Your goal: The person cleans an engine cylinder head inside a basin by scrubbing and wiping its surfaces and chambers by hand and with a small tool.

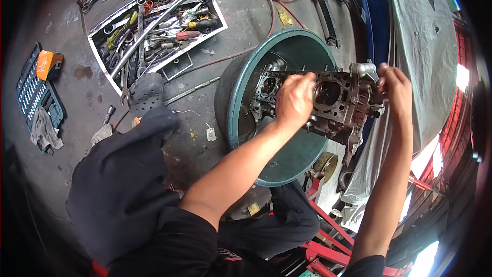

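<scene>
An engine block (335,115) with open cylinder bores lies across a large green tub (234,97), its right end jutting past the rim. Over the block's top face, between two bores, is my left hand (294,100), fingers curled closed; whatever they hold is hidden. Beside the block's right end, close to a silvery metal housing (365,70), my right hand (395,83) has its fingers bent together. Slight blur hides what, if anything, is pinched there.
A white-edged tray (209,32) full of wrenches, sockets and screwdrivers lies at upper left. A socket set case (38,90) is farther left. Red hose (220,60) crosses the floor. Grey sheeting (423,46) hangs at right; a red metal frame (333,220) stands below.
</scene>
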Motion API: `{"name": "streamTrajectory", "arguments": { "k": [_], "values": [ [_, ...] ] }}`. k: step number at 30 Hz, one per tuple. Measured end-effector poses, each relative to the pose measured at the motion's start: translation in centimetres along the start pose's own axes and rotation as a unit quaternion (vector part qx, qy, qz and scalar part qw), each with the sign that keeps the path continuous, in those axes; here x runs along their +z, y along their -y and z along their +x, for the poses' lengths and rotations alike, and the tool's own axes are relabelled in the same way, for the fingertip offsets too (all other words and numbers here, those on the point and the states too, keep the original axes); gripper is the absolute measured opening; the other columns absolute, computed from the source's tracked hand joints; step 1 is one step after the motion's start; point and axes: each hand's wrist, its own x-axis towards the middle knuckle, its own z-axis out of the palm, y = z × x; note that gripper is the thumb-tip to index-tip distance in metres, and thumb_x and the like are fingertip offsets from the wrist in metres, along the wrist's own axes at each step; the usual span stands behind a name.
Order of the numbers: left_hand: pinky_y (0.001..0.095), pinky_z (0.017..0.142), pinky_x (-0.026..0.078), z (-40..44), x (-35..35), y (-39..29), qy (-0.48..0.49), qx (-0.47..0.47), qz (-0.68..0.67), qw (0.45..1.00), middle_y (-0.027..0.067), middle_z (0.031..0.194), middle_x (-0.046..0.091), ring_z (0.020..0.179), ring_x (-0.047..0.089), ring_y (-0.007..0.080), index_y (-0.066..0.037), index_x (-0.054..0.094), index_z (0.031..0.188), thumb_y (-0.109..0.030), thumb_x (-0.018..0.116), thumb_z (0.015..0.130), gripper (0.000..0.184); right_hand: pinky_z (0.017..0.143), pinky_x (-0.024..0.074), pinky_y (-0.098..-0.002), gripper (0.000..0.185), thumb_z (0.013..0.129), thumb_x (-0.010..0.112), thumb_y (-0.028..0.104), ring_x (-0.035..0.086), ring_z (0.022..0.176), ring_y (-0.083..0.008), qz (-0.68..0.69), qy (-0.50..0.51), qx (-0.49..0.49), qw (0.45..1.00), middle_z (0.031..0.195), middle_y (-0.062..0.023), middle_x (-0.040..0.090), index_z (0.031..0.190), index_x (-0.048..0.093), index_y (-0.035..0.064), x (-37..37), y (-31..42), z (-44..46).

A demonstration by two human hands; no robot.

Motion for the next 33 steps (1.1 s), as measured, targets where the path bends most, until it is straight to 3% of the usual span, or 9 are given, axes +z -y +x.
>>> {"name": "streamTrajectory", "arguments": {
  "k": [3, 4, 5, 9, 19, 26, 27, 30, 33],
  "values": [
    [0.0461, 0.097, 0.042, 1.9, 3.0, 0.7, -0.067, 0.022, 0.08, 0.994, 0.0205, 0.108, 0.063, 0.11, 0.053, 0.0389, 0.003, 0.062, 0.108, -0.005, 0.053, 0.088, 0.024, 0.066, 0.0453, -0.0283, 0.039, 0.089, 0.063, 0.034, 0.057, 0.071, -0.0163, -0.149, -0.138, -0.144, 0.969, 0.083, -0.0078, 0.063, 0.101, 0.064, -0.0023, -1.1, -6.9, 6.1],
    [0.0465, 0.098, 0.041, 2.5, 4.3, -0.1, -0.04, 0.04, 0.087, 0.995, 0.0205, 0.113, 0.062, 0.113, 0.051, 0.039, 0.003, 0.061, 0.111, -0.005, 0.052, 0.088, 0.026, 0.083, 0.0454, -0.0324, 0.047, 0.087, 0.063, 0.038, 0.06, 0.092, -0.0231, -0.124, -0.086, -0.062, 0.987, 0.1, -0.0149, 0.064, 0.107, 0.062, -0.0042, 0.6, -6.0, 5.0],
    [0.0469, 0.099, 0.039, 2.9, 5.5, -0.8, -0.014, 0.058, 0.095, 0.994, 0.0205, 0.118, 0.06, 0.116, 0.05, 0.0392, 0.003, 0.059, 0.114, -0.006, 0.052, 0.088, 0.028, 0.091, 0.0424, -0.0321, 0.053, 0.085, 0.065, 0.041, 0.058, 0.103, -0.0242, 0.004, -0.006, 0.181, 0.983, 0.108, -0.0179, 0.064, 0.111, 0.061, -0.005, 0.6, -3.6, 4.6],
    [0.0554, 0.103, 0.026, 0.8, 8.4, -2.0, 0.076, -0.019, 0.029, 0.997, 0.0183, 0.129, 0.054, 0.128, 0.041, 0.0359, 0.001, 0.054, 0.121, -0.014, 0.049, 0.092, 0.033, 0.09, 0.0423, -0.0313, 0.051, 0.085, 0.064, 0.04, 0.059, 0.1, -0.0216, -0.098, -0.01, 0.007, 0.995, 0.108, -0.0139, 0.065, 0.114, 0.063, -0.0016, 0.0, -6.5, 6.4],
    [0.0663, 0.101, 0.024, 0.5, 9.1, -3.7, 0.039, -0.045, 0.1, 0.993, 0.017, 0.125, 0.058, 0.126, 0.041, 0.0376, -0.002, 0.059, 0.115, -0.016, 0.045, 0.094, 0.029, 0.091, 0.0419, -0.0319, 0.053, 0.083, 0.065, 0.038, 0.059, 0.103, -0.0253, -0.112, -0.015, -0.015, 0.993, 0.107, -0.0195, 0.065, 0.113, 0.062, -0.0053, 0.0, -6.6, 6.8],
    [0.0686, 0.102, 0.021, -0.4, 9.2, -3.4, 0.056, -0.085, 0.057, 0.993, 0.0171, 0.13, 0.054, 0.126, 0.042, 0.0365, -0.004, 0.057, 0.118, -0.012, 0.049, 0.091, 0.029, 0.088, 0.0428, -0.0301, 0.047, 0.083, 0.065, 0.038, 0.06, 0.097, -0.0195, -0.155, -0.038, -0.027, 0.987, 0.103, -0.0118, 0.067, 0.111, 0.065, -0.0001, 0.0, -6.8, 6.9],
    [0.0689, 0.101, 0.022, 0.2, 9.2, -2.7, 0.051, -0.066, 0.099, 0.992, 0.016, 0.129, 0.054, 0.126, 0.042, 0.0372, -0.004, 0.056, 0.119, -0.015, 0.047, 0.093, 0.03, 0.091, 0.0421, -0.0311, 0.053, 0.081, 0.066, 0.04, 0.06, 0.102, -0.0247, -0.133, -0.044, -0.02, 0.99, 0.105, -0.0174, 0.067, 0.111, 0.065, -0.0023, -0.1, -6.7, 6.5],
    [0.0697, 0.099, 0.025, 2.5, 8.7, -2.4, 0.131, -0.149, 0.138, 0.97, 0.0145, 0.126, 0.056, 0.125, 0.042, 0.0376, -0.004, 0.056, 0.119, -0.02, 0.041, 0.095, 0.033, 0.086, 0.0438, -0.0301, 0.047, 0.083, 0.065, 0.038, 0.06, 0.096, -0.0195, -0.128, -0.047, 0.002, 0.991, 0.103, -0.0124, 0.067, 0.11, 0.066, -0.0001, -0.3, -6.5, 6.5],
    [0.0698, 0.099, 0.024, -0.3, 10.3, -3.4, 0.038, -0.107, 0.115, 0.987, 0.0163, 0.119, 0.059, 0.123, 0.044, 0.0366, -0.003, 0.057, 0.116, -0.02, 0.045, 0.093, 0.03, 0.085, 0.0438, -0.0294, 0.048, 0.082, 0.065, 0.039, 0.06, 0.096, -0.0199, -0.144, -0.041, -0.02, 0.989, 0.103, -0.0128, 0.067, 0.111, 0.065, -0.0006, -0.1, -7.2, 7.3]
  ]
}}
